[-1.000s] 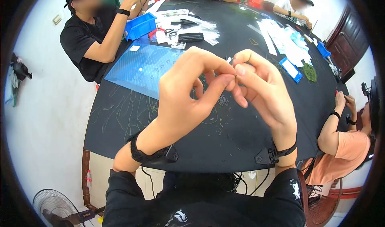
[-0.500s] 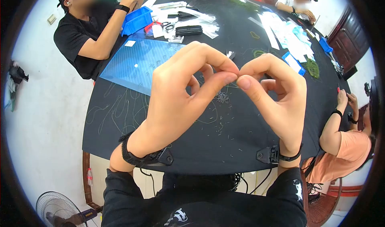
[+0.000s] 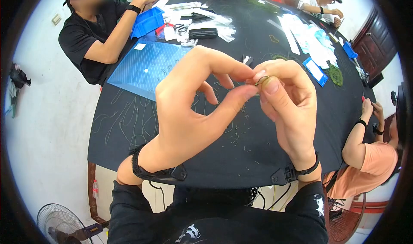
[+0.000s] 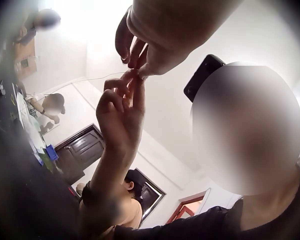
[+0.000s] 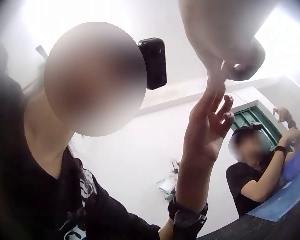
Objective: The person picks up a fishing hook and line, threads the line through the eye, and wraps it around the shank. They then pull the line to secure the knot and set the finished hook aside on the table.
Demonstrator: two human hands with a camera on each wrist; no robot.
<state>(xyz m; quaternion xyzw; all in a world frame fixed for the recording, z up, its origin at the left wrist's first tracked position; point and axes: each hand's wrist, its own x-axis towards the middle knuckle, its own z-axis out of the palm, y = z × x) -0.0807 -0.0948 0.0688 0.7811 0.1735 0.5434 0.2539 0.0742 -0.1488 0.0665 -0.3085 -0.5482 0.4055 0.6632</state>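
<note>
A thin green thread loop (image 3: pixel 262 80) shows between the fingertips in the head view. My right hand (image 3: pixel 290 102) pinches it between thumb and index finger. From the left, my left hand (image 3: pixel 193 102) brings thumb and index tips to the same spot and pinches an end of it; the tips hide most of that end. In the left wrist view the left hand (image 4: pixel 170 35) meets the right hand (image 4: pixel 121 115) at the fingertips. A fine strand trails off to the left there.
Loose threads (image 3: pixel 129 119) and small clippings (image 3: pixel 236 136) lie on the black table (image 3: pixel 215 162). Beyond are a blue sheet (image 3: pixel 137 71), a blue bin (image 3: pixel 147 22), scissors (image 3: pixel 180 27), a black pouch (image 3: pixel 203 33) and a green thread bundle (image 3: pixel 335 74). Several people sit around the table.
Since half a second ago the right hand has turned and shifted slightly left, and its other fingers have moved. A small loop now shows at the fingertips. The left hand has moved slightly left.
</note>
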